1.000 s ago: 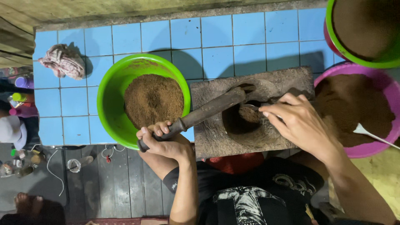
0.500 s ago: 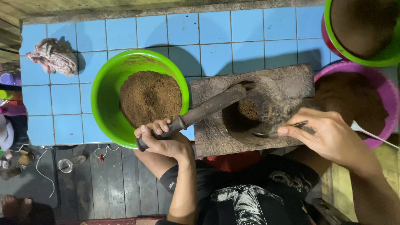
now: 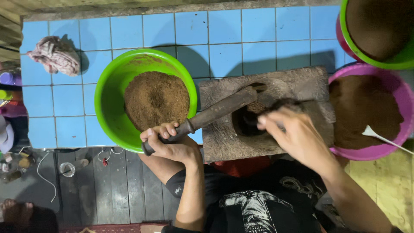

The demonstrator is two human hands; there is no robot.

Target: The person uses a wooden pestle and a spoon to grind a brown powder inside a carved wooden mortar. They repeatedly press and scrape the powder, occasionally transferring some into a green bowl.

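1. A blue tiled counter [image 3: 129, 30] is filling the upper part of the view, with dark floorboards [image 3: 116, 190] lying below it on the left.
2. A crumpled rag [image 3: 55, 55] is lying on the tiles at the far left.
3. A green bowl [image 3: 108, 103] is sitting right of the rag, holding a heap of brown powder [image 3: 156, 100].
4. The left hand [image 3: 170, 144] is clenching around the lower end of a dark pestle [image 3: 215, 113], just at the bowl's near rim.
5. The pestle is slanting up and to the right, with its head reaching over a rough stone block [image 3: 224, 142] that is standing just beside the green bowl.
6. A hollow [image 3: 246, 123] in the block is showing dark, with some brown powder at its upper edge.
7. The right hand [image 3: 293, 136] is reaching over the hollow with fingers curled; the hand is blurred, so I cannot tell whether it is gripping anything.
8. A pink bowl [image 3: 379, 152] is sitting right of the block, touching it, full of darker brown powder, with a white spoon [image 3: 381, 137] resting in it.
9. A second green bowl [image 3: 399, 62] is standing at the top right, overlapping the pink one.
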